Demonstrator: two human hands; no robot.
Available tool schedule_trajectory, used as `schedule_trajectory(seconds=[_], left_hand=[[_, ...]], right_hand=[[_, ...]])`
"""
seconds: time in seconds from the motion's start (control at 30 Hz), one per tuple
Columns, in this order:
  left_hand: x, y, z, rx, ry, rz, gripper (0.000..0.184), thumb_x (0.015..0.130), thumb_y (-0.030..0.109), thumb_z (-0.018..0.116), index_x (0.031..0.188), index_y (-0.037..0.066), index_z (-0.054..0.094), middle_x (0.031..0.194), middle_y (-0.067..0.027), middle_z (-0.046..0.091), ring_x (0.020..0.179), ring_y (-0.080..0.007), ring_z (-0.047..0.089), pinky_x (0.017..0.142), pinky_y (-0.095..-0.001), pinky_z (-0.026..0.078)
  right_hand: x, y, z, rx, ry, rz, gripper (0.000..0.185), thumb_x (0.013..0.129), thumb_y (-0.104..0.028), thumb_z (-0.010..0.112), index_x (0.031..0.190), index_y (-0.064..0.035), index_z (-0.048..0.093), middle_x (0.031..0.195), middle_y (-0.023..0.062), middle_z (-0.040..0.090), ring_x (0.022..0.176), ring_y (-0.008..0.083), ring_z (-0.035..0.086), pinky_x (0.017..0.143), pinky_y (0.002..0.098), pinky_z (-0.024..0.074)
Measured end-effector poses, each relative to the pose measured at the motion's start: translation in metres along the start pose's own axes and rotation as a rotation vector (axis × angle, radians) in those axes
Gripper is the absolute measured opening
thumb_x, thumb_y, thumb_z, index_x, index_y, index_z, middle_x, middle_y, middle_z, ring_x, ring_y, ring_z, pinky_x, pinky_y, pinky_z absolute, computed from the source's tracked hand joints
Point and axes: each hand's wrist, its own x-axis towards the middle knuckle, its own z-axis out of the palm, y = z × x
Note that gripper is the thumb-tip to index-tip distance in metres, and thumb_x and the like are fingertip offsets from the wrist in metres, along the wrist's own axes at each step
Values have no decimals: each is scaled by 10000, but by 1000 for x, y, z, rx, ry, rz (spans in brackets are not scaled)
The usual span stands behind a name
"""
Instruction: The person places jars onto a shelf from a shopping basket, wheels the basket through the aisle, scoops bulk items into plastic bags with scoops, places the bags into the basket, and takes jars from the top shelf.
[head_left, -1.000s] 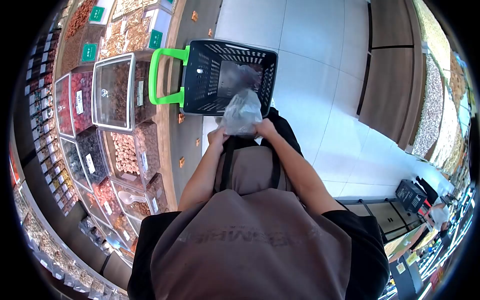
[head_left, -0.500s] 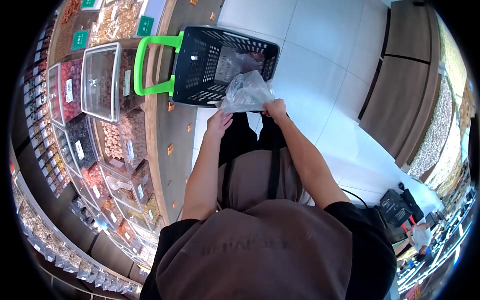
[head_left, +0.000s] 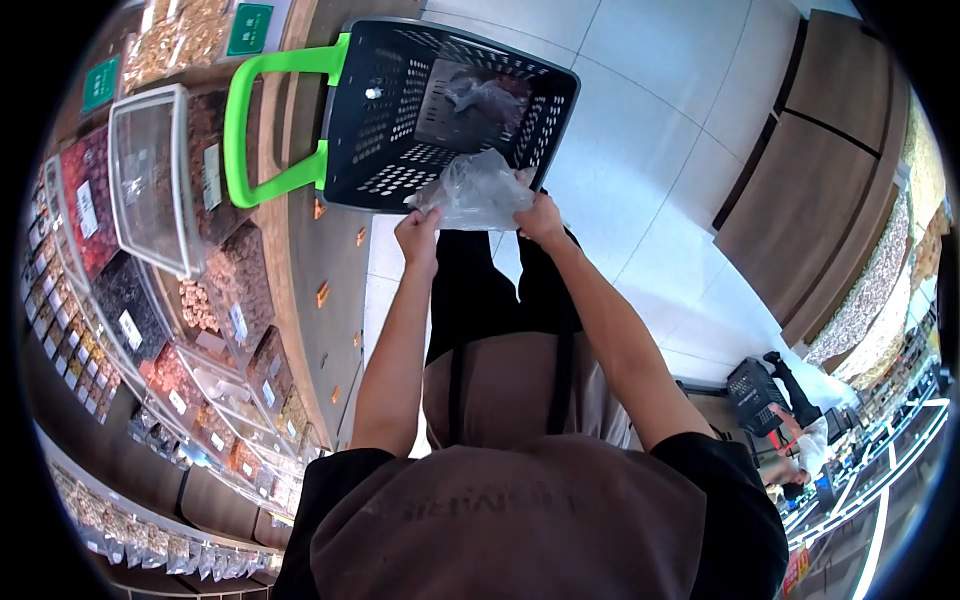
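Note:
A clear plastic bag (head_left: 480, 192) is stretched between my two hands over the near side of a dark shopping basket (head_left: 350, 150). My left hand (head_left: 418, 238) pinches the bag's left edge. On the other side, my right hand (head_left: 540, 217) grips its right edge with curled fingers. The basket has perforated walls and a bright green handle (head_left: 238, 130) extending left. Inside it, at the bottom, lies another clear bag (head_left: 485, 95) with reddish-brown contents that I cannot make out.
Clear-lidded bulk food bins (head_left: 150, 180) with labels line the left side. A wooden cabinet (head_left: 800, 190) stands at the right on the pale tiled floor (head_left: 640, 150). Farther back at right is another person (head_left: 808, 445) near a dark basket (head_left: 752, 398).
The held bag has flattened and moved slightly lower against the basket's near side, uncovering more of the interior. My left hand has shifted left, and the basket appears larger in view.

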Motion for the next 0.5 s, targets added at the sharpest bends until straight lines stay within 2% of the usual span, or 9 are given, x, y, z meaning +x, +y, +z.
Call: schedule_trajectory(seconds=[0.1,0.13,0.23,0.27,0.3,0.37,0.4,0.43,0.5], left_hand=[[46,9,9,351,-84,126,451,840,179,764,546,82,437,553,41,406,551,-84,363,519,-313,280],[62,12,14,590,-50,158,451,827,250,771,562,35,475,526,-20,415,539,-119,380,523,-355,315],[125,-4,22,892,-195,199,401,824,318,718,650,-4,552,680,-188,609,679,-376,596,632,-453,450],[149,-17,26,920,-225,182,391,835,314,705,663,-3,554,693,-188,614,684,-367,604,637,-448,457],[171,-25,29,956,-292,194,354,845,303,692,701,0,579,705,-187,627,692,-368,614,643,-454,460],[210,-44,40,962,-380,92,305,853,293,679,776,4,619,740,-181,654,740,-357,645,680,-450,485],[223,-49,49,1003,-377,54,275,857,284,672,864,10,644,794,-176,679,810,-348,672,730,-442,505],[237,-55,56,1081,-406,42,279,861,285,666,908,10,650,900,-188,690,897,-349,675,780,-437,515],[264,-85,65,1149,-419,91,286,871,282,653,955,9,645,981,-202,682,956,-362,662,823,-451,512]], right_hand=[[38,4,4,-106,-33,19,196,796,-118,600,848,63,658,832,257,705,695,386,711,740,440,584],[59,14,13,-252,-41,-61,180,814,-90,555,846,52,662,844,262,703,750,398,711,757,449,582],[111,27,38,-466,-41,-112,182,824,-86,545,849,39,673,873,269,699,834,415,703,783,460,577],[124,31,45,-601,4,-268,163,827,-79,556,844,17,686,890,279,692,888,431,690,800,471,572],[135,29,50,-611,6,-222,162,855,-58,524,883,29,658,734,216,694,815,361,717,797,441,578],[163,32,63,-766,26,-248,166,856,-73,545,902,3,686,858,238,710,886,365,715,810,441,579],[181,33,70,-844,-52,-179,170,852,-79,562,906,-19,713,944,240,713,917,371,715,822,434,580],[195,38,77,-901,-68,-190,169,849,-78,568,885,-34,727,931,217,723,913,362,720,825,420,583],[222,49,87,-918,-136,-241,167,848,-87,573,880,-32,727,941,211,725,916,370,718,827,420,583]])
